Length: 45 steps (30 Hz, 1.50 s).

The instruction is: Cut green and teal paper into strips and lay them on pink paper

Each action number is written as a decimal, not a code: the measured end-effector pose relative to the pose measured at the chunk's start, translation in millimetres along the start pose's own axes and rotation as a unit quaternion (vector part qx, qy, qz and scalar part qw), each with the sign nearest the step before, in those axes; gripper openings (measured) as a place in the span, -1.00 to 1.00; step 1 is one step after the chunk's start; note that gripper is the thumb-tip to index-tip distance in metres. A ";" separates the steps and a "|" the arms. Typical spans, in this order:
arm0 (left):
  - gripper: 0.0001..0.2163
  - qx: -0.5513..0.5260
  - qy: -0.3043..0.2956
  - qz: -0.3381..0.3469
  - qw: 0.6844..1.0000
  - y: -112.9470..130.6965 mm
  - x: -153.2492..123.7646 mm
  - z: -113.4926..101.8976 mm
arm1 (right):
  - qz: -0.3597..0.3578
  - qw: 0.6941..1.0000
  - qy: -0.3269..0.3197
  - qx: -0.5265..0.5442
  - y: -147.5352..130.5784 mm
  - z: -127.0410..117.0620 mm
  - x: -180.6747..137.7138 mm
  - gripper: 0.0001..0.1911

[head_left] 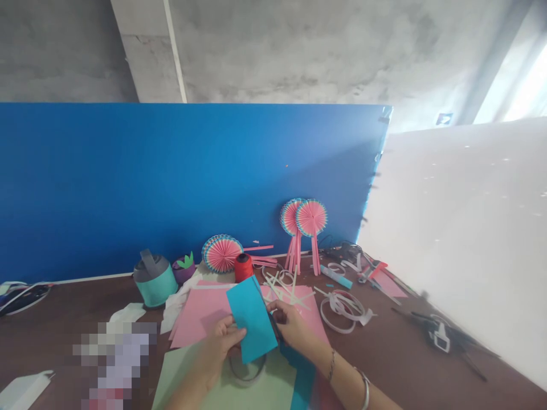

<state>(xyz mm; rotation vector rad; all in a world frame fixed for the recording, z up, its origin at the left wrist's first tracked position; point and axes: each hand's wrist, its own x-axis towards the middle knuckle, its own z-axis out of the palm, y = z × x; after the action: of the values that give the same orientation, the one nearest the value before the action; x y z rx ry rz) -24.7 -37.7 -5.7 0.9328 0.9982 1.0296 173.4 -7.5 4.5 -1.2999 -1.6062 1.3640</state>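
Observation:
A bright blue sheet of paper (pixel 251 319), which looks doubled along its right side, is tilted up in front of me. My left hand (pixel 226 339) pinches its lower left edge, thumb on the face. At the right edge, my right hand (pixel 288 324) has its fingers bent and closed on the paper; a dark strip beside the fingertips is too unclear to name. Beneath the hands lie a pale green sheet (pixel 183 370), pink sheets (pixel 205 310) and more blue paper (pixel 304 387). Part of a grey ring (pixel 248 378) shows below the held paper.
Pink and blue pleated paper fans (pixel 223 254) rest against the blue partition (pixel 171 171). A red thread spool (pixel 243 267), paper strips (pixel 290 285) and white tape loops (pixel 342 307) lie around. Left stands a teal and grey container (pixel 154 279); right, red-handled scissors (pixel 376 269).

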 end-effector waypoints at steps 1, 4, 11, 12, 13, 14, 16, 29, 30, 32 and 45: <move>-0.54 -0.001 -0.002 0.001 1.000 0.1 -0.4 0.0 | -0.005 1.000 0.000 0.003 0.6 -0.1 0.2 -0.71; -0.54 -0.005 -0.016 -0.001 1.000 0.9 -1.6 0.5 | -0.014 1.000 0.006 0.008 3.2 -0.5 1.0 -0.71; -0.53 0.004 -0.013 -0.002 1.000 3.4 -1.2 0.7 | -0.009 0.999 0.017 0.033 3.1 -0.8 1.0 -0.83; -0.53 0.005 -0.005 -0.002 1.000 3.9 -0.6 -0.1 | -0.003 0.999 0.019 0.041 2.6 -0.8 0.8 -0.82; -0.53 0.006 0.009 0.001 1.000 4.7 -0.1 -1.3 | 0.003 0.998 0.019 0.052 2.3 -0.7 0.6 -0.79; -0.53 0.004 0.028 0.010 1.000 5.9 0.5 -2.8 | 0.007 0.998 0.015 0.065 2.3 -0.7 0.6 -0.74; -0.55 -0.005 0.071 0.043 0.997 9.2 1.2 -6.8 | 0.009 0.996 0.001 0.091 3.0 -0.9 0.8 -0.65; -0.51 -0.081 0.194 0.120 0.970 20.3 7.7 -25.4 | 0.001 0.989 -0.144 0.043 6.6 -0.9 -1.6 -0.56; -0.51 -0.084 0.193 0.118 0.970 20.0 7.0 -24.0 | 0.000 0.989 -0.145 0.043 7.4 -0.3 -1.4 -0.55; -0.51 -0.083 0.194 0.118 0.970 20.4 4.3 -19.9 | -0.004 0.989 -0.144 0.044 9.1 0.8 -0.6 -0.54; -0.54 -0.049 0.183 0.094 0.977 22.4 -2.8 -6.0 | 0.010 0.993 -0.115 -0.014 9.0 1.6 -0.5 -0.63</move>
<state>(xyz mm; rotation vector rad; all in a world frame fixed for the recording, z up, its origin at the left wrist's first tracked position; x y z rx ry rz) -36.2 -33.9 14.3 0.7812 1.1642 1.4346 174.5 -8.8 -4.5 -1.2129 -1.7733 1.5551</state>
